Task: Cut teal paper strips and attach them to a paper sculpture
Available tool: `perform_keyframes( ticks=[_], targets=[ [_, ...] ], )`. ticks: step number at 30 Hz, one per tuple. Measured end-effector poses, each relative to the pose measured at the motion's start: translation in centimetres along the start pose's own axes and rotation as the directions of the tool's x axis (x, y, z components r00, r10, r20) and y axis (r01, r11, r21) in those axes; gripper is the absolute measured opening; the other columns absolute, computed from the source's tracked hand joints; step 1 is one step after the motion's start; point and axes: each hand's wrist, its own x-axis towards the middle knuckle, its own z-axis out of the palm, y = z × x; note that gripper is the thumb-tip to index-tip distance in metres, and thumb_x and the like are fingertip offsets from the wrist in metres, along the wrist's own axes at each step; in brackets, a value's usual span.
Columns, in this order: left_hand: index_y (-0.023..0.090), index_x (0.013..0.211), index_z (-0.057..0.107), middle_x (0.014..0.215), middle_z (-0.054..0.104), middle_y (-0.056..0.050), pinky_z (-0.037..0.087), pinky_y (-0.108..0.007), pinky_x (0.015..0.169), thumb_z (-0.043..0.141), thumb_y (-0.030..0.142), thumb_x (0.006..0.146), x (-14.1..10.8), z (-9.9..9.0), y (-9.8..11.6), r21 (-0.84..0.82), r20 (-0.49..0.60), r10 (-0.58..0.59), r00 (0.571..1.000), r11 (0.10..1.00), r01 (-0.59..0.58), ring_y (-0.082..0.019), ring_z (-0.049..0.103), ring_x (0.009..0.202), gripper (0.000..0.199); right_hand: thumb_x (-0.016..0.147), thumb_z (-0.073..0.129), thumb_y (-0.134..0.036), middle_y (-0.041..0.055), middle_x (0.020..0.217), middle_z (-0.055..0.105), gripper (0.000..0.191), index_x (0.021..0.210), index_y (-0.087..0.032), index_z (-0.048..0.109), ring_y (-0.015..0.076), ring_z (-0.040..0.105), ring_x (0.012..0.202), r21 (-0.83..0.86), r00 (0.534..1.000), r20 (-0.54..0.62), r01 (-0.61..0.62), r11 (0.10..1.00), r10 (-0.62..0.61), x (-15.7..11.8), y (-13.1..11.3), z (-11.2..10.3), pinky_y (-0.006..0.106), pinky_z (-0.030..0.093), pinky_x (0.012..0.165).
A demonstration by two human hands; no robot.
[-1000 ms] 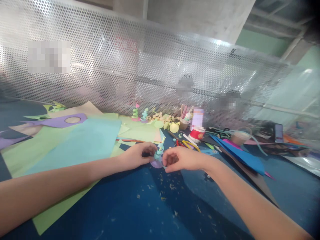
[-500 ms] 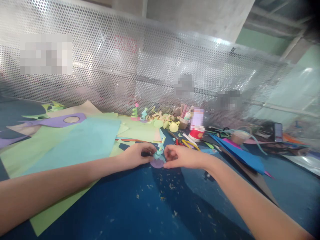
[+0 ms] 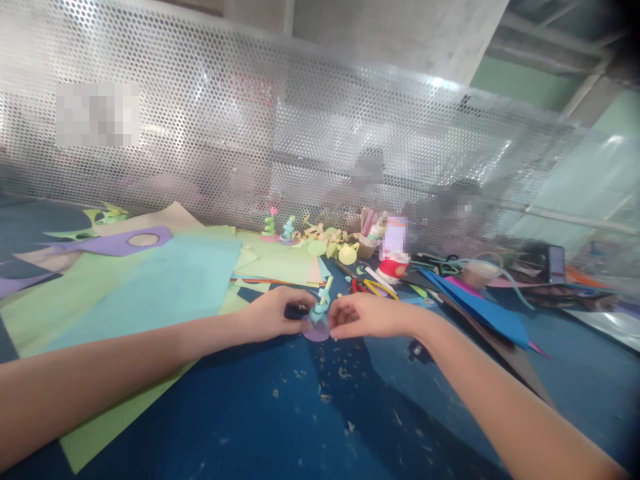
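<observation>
A small paper spiral tree in light blue stands on a round purple base, with a pale yellow-green strip rising from its top. My left hand is closed at its left side, thumb by the base's edge. From the right, my right hand has curled fingers beside the spiral, and its thumb meets the base's rim. The fingertips of both hands partly cover the contact points. Two similar finished-looking trees, one green with a pink star and one blue, stand farther back.
Large green and blue paper sheets cover the left of the blue table. Yellow-handled scissors, a red-and-white cup and curled paper pieces lie behind my hands. Blue sheets lie right; a perforated metal screen stands behind.
The paper tree has shifted slightly toward me and to the right, and both hands have moved a little with it. The surrounding things look unchanged.
</observation>
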Motion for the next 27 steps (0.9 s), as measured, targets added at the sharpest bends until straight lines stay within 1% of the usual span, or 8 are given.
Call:
perform_keyframes(
  ticks=[2,5,8,13,17,20,22,27],
  targets=[
    [0.019,0.101,0.062,0.099,0.065,-0.003,0.045,-0.026,0.080,0.061,0.028,0.072,0.0,0.0,0.0,0.021,0.019,0.031,0.999,0.999,-0.031,-0.019,0.059,0.091,0.030,0.074,0.061,-0.032,0.0028,0.079,0.063,0.018,0.086,-0.018,0.059,0.0157,0.059,0.073,0.001,1.000,-0.007,-0.019,1.000,0.019,0.0,-0.1,-0.1,0.026,0.046,0.065],
    [0.019,0.101,0.062,0.099,0.065,-0.004,0.045,-0.027,0.081,0.061,0.027,0.072,0.2,0.1,0.0,0.020,0.023,0.072,0.997,0.997,-0.073,-0.020,0.059,0.091,0.030,0.073,0.060,-0.025,0.0012,0.077,0.062,0.012,0.083,-0.019,0.058,0.0146,0.058,0.071,0.006,1.000,-0.028,-0.015,1.000,0.015,0.0,0.0,-0.1,0.025,0.045,0.064],
    [0.018,0.100,0.062,0.097,0.065,-0.003,0.045,-0.027,0.080,0.063,0.027,0.070,0.3,0.2,0.0,0.004,0.017,0.075,0.997,0.997,-0.075,-0.019,0.059,0.090,0.031,0.072,0.058,-0.019,0.0000,0.078,0.061,0.012,0.083,-0.020,0.053,0.0136,0.058,0.068,0.008,0.999,-0.054,0.003,1.000,-0.003,0.0,0.1,-0.1,0.024,0.045,0.062],
    [0.018,0.093,0.062,0.092,0.065,-0.002,0.045,-0.026,0.076,0.062,0.029,0.071,0.4,0.2,0.0,-0.040,0.019,-0.006,1.000,0.999,0.006,-0.018,0.059,0.085,0.024,0.072,0.058,-0.020,-0.0001,0.081,0.060,0.016,0.085,-0.021,0.050,0.0140,0.058,0.069,0.033,0.998,-0.056,-0.003,0.999,0.004,-0.1,-0.1,-0.1,0.024,0.044,0.061],
    [0.018,0.091,0.060,0.092,0.065,-0.002,0.045,-0.027,0.081,0.055,0.027,0.075,0.5,0.4,-0.6,-0.126,0.008,-0.091,0.996,0.988,0.091,-0.017,0.060,0.086,0.019,0.072,0.054,-0.016,-0.0001,0.075,0.059,0.013,0.084,-0.020,0.053,0.0139,0.056,0.068,0.015,0.999,-0.032,-0.012,1.000,0.013,-0.3,-0.5,-0.2,0.024,0.043,0.060],
    [0.019,0.096,0.057,0.094,0.064,-0.002,0.046,-0.028,0.080,0.051,0.026,0.077,0.5,0.5,-1.1,-0.172,0.000,-0.137,0.991,0.976,0.135,-0.018,0.060,0.087,0.022,0.071,0.050,-0.012,-0.0021,0.068,0.055,0.022,0.092,-0.020,0.052,0.0128,0.054,0.064,0.007,0.997,-0.036,-0.061,0.998,0.061,-0.3,-0.8,-0.2,0.023,0.042,0.058],
    [0.019,0.100,0.056,0.097,0.063,-0.002,0.045,-0.029,0.080,0.052,0.026,0.076,0.4,0.4,-1.0,-0.168,0.009,-0.138,0.990,0.976,0.137,-0.018,0.060,0.088,0.025,0.071,0.048,-0.011,-0.0030,0.068,0.054,0.029,0.098,-0.020,0.050,0.0120,0.053,0.061,0.008,0.995,-0.042,-0.086,0.996,0.087,-0.3,-0.9,-0.1,0.022,0.042,0.056],
    [0.018,0.104,0.053,0.096,0.063,-0.003,0.045,-0.027,0.075,0.058,0.028,0.073,0.2,0.1,0.0,-0.145,0.064,-0.049,0.997,0.988,0.057,-0.019,0.059,0.087,0.033,0.071,0.049,-0.013,-0.0028,0.070,0.056,0.042,0.112,-0.022,0.045,0.0112,0.051,0.060,-0.015,0.995,-0.032,-0.094,0.995,0.093,-0.1,-0.6,0.1,0.021,0.040,0.054]
  ],
)
